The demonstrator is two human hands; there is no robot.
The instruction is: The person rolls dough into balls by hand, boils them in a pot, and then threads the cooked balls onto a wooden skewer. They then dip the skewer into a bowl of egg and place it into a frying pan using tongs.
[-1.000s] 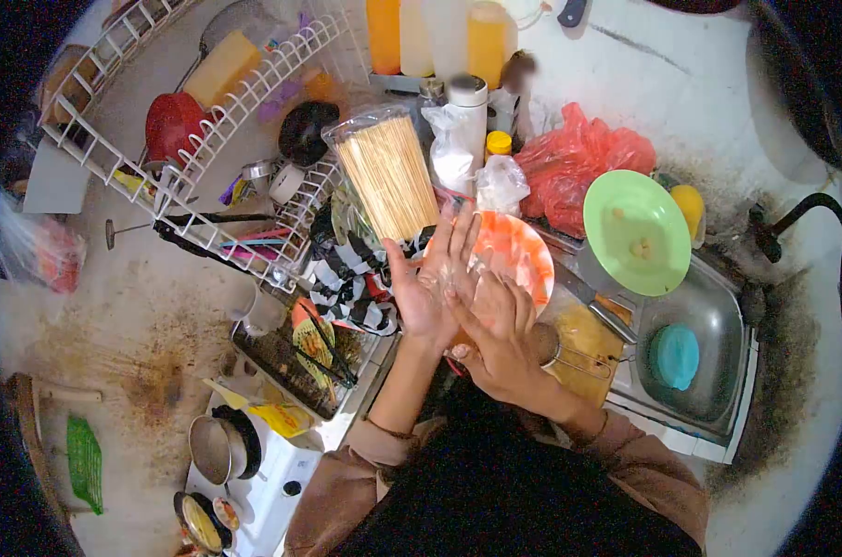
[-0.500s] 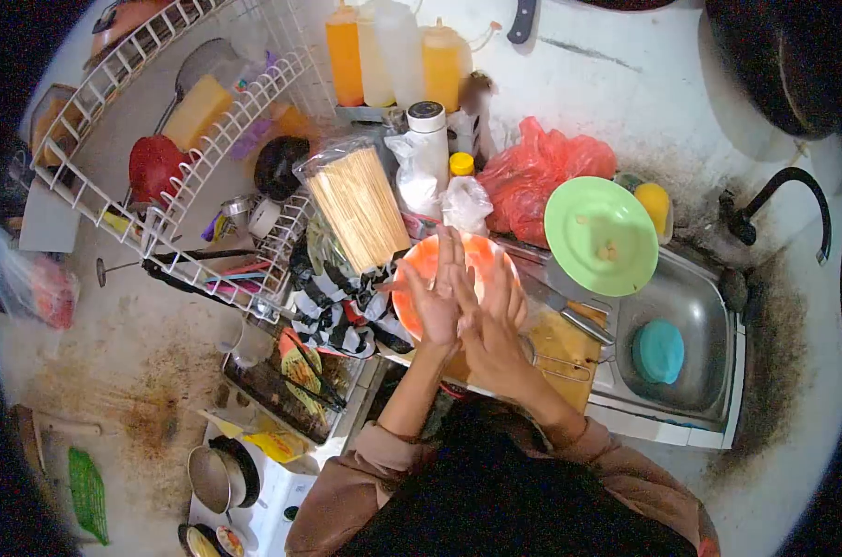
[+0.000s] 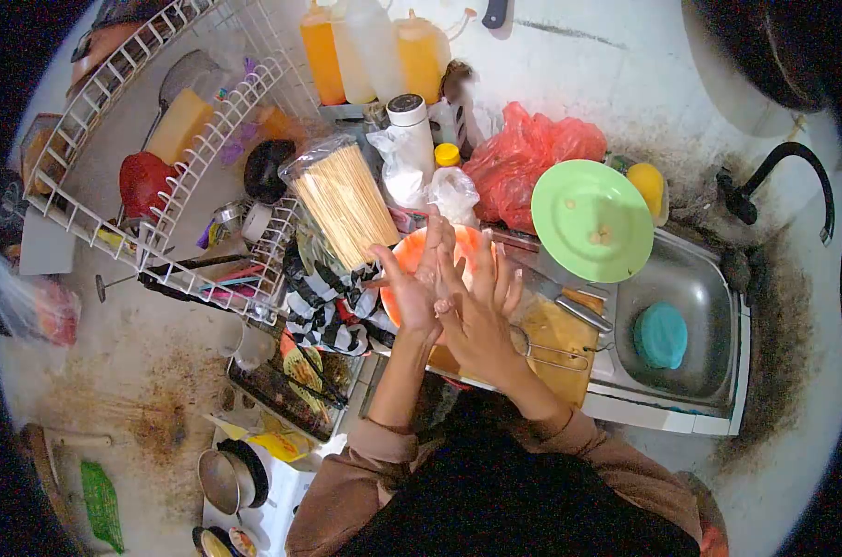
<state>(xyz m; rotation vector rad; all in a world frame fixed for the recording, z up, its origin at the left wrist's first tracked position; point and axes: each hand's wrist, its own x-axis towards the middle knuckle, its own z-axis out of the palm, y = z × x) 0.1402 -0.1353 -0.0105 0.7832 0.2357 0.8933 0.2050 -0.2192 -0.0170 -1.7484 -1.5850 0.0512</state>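
Observation:
My left hand (image 3: 419, 295) is raised over an orange-and-white bowl (image 3: 465, 243), its fingers stretched out and the thumb spread to the left. Against its palm side rests my right hand (image 3: 481, 325), back upward and fingers apart. The two hands touch near the left palm, and no object shows in either. Both cover much of the bowl, so its contents cannot be made out. Right of the hands lies a wooden cutting board (image 3: 560, 367), with a knife (image 3: 583, 314) and a wire-handled strainer (image 3: 541, 351) on or beside it.
Behind the bowl stand a pack of bamboo skewers (image 3: 342, 204), a white bottle (image 3: 411, 130) and red plastic bags (image 3: 532, 153). A green plate (image 3: 588, 209) overlaps the sink (image 3: 699, 371), which holds a turquoise bowl (image 3: 660, 334). A white dish rack (image 3: 156, 237) is at left.
My fingers have spread wider, and my right hand has slid slightly down across my left. The whole view has shifted a little, with most counter items now further left and higher.

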